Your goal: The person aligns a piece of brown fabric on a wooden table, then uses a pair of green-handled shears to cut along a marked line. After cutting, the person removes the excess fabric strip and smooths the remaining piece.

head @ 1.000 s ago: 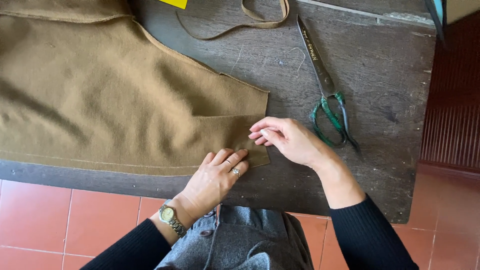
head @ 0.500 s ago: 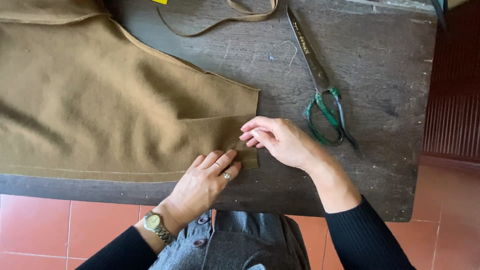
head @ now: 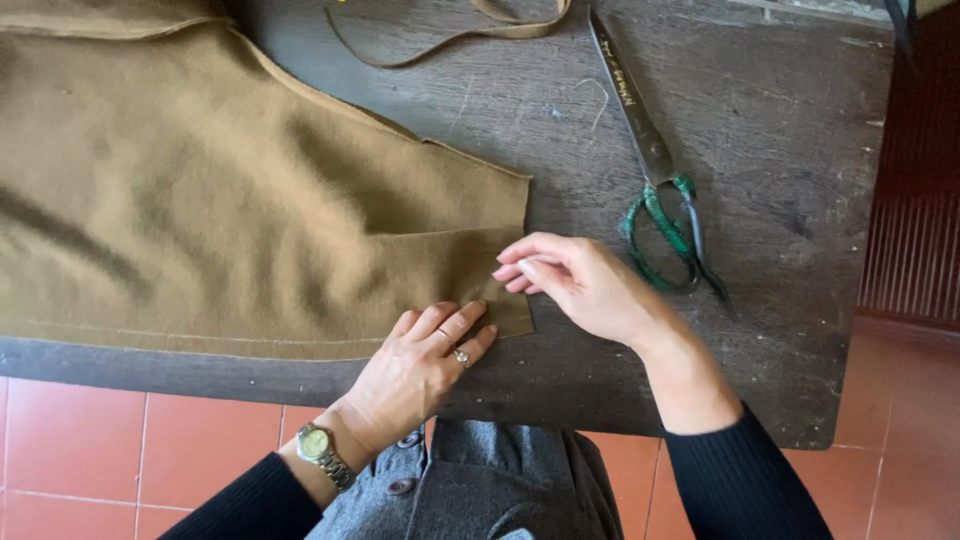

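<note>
Two hands on tan cloth (head: 230, 210) (long axis left-right), left hand (head: 425, 360) flat, right hand (head: 580, 285) fingers pinching its corner.

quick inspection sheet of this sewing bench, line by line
surface: dark worn wooden table, scratched, stray thread near the top
job's things: brown fabric spread flat over the left part, its corner at the near edge
clutter: scissors with green-wrapped handles lying shut to the right; fabric strip curled at the top
grippers: left hand flat on the fabric corner; right hand with fingertips at the corner's edge
cables: nothing seen
surroundings: red tiled floor; dark slatted panel at right
</note>
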